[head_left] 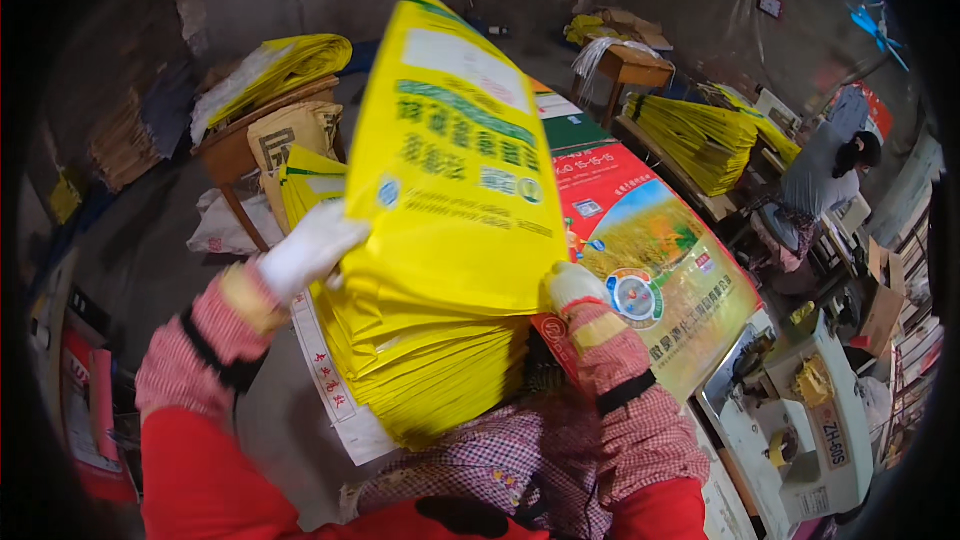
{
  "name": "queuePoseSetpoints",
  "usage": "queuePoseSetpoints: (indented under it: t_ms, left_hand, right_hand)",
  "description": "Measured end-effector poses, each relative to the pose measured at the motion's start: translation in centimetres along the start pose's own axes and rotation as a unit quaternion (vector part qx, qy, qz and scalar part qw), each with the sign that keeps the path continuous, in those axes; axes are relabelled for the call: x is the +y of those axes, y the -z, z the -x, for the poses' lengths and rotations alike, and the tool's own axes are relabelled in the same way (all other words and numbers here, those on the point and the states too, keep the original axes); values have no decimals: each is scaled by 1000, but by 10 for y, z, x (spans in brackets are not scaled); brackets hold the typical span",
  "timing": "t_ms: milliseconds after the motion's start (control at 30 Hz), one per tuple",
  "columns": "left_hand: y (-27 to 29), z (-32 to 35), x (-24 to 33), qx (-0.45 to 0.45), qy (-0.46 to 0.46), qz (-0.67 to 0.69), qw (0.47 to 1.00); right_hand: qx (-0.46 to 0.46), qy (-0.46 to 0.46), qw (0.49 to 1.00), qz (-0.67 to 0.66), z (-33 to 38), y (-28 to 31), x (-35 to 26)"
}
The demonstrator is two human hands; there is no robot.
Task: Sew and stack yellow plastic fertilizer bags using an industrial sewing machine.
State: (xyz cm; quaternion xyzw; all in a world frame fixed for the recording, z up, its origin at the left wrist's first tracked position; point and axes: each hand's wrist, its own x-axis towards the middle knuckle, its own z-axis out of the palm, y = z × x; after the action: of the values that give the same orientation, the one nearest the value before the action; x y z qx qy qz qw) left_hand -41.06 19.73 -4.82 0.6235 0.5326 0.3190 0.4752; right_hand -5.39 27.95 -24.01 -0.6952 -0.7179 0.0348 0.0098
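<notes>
Both hands (310,245) lift a yellow sack (450,160) off the sack stack (420,370).

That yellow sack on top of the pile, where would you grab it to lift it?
Best by its near side edges, one hand from each side. The yellow woven sack is flat, wide and floppy; the gloved left hand and right hand already pinch those edges above the stack of yellow sacks.

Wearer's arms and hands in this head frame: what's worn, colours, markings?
Both hands wear white knit gloves: left hand, right hand. Yellowish cuffs show at the wrists. Red-and-white checked oversleeves cover both forearms, each crossed by a black band. Above them, plain red sleeves. No visible logos or markings.
</notes>
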Motion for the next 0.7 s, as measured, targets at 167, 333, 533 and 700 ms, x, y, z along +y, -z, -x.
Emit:
queuePoseSetpoints:
  t_ms: [167,333,533,700]
  left_hand:
    - [1,73,-97,15,223,108,969]
    - [-21,103,-187,-6,289,99,952]
    - [-51,94,-190,117,248,-146,951]
    - [-72,82,-208,232,67,-104,965]
  right_hand:
    - [3,-108,994,13,17,53,-113]
    - [-38,-12,998,-40,32,-5,-124]
    - [-86,-41,995,-26,31,-83,-106]
    - [89,-70,961,-251,18,-179,-53]
